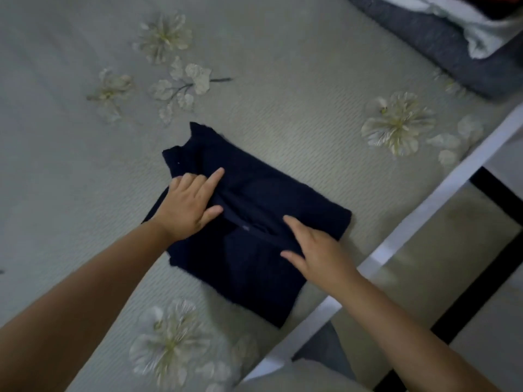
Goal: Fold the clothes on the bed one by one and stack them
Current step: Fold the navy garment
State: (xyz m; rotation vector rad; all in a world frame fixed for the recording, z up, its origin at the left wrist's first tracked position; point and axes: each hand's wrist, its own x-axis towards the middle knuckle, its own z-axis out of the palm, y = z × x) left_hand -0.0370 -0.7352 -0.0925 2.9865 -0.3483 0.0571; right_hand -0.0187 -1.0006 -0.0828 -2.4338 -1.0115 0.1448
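While both hands rest flat on it, the dark navy folded cloth garment lies on the pale grey quilted bedspread with its printed cream flowers, close to the bed's right edge, where a white bed frame rail runs alongside.

In the head view (the only one) the left hand presses on the garment's left part, index finger and thumb stretched out and spread, the other fingers looking tucked under against the cloth. The right hand lies on the near right part, fingers straight and slightly apart, pinching nothing. A raised fold runs between the two hands.

The chief risk, as I judge it, is that ridge: if the hands lift off before it is smoothed, the layers may spring open and the bundle go lopsided. The garment's near corner sits close to the bed's edge, so a careless sweep towards the rail could drag it over. A dark grey fabric heap with white cloth on it sits at the far right corner, well apart.
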